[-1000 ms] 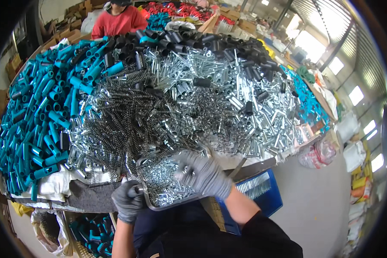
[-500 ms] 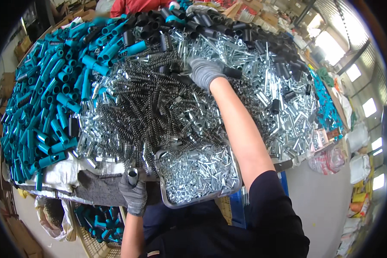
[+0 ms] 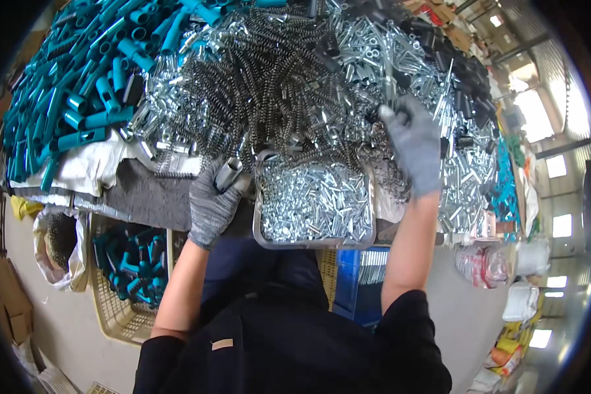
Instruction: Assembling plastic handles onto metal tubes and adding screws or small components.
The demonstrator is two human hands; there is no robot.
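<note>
Tube (image 3: 228, 174) in left hand (image 3: 213, 202) (gloved), right hand (image 3: 415, 146) — blurred — near parts (image 3: 467, 172)

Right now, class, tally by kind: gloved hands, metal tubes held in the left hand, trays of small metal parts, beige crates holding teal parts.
Left hand and right hand: 2
Metal tube: 1
Tray: 1
Beige crate: 1
Total: 5

Free room above tray (image 3: 314, 245); springs (image 3: 262, 85) behind

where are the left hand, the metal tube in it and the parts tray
Left hand (image 3: 211, 209): head view, middle of glove
Metal tube (image 3: 226, 177): head view, side wall
Parts tray (image 3: 315, 245): head view, near rim
</note>
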